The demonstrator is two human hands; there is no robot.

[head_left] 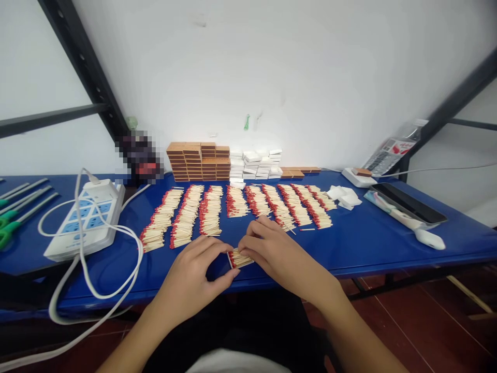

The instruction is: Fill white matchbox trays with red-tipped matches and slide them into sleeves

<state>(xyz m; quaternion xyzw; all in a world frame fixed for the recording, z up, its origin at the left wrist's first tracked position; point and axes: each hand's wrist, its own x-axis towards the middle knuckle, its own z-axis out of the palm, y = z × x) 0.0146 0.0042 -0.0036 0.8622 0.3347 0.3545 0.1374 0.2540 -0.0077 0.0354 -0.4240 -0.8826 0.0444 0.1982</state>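
A small white matchbox tray point(230, 261) filled with red-tipped matches point(241, 258) lies near the table's front edge. My left hand point(192, 269) pinches the tray's left end between thumb and fingers. From the other side my right hand point(274, 254) is closed, its fingertips pressed on the matches and covering the tray's right part. Beyond my hands, loose matches are laid out in several slanted rows, such as one row point(188, 215) on the left and another row point(295, 204) on the right, with most red heads facing left.
Against the wall stand stacked brown matchbox sleeves point(198, 161) and white trays point(256, 165). To the left are a power strip point(87, 220), looping white cable point(134, 269) and green-handled tools point(11, 228). A phone point(411, 202), plastic bottle point(396, 147) and wrapped white item point(404, 212) lie right.
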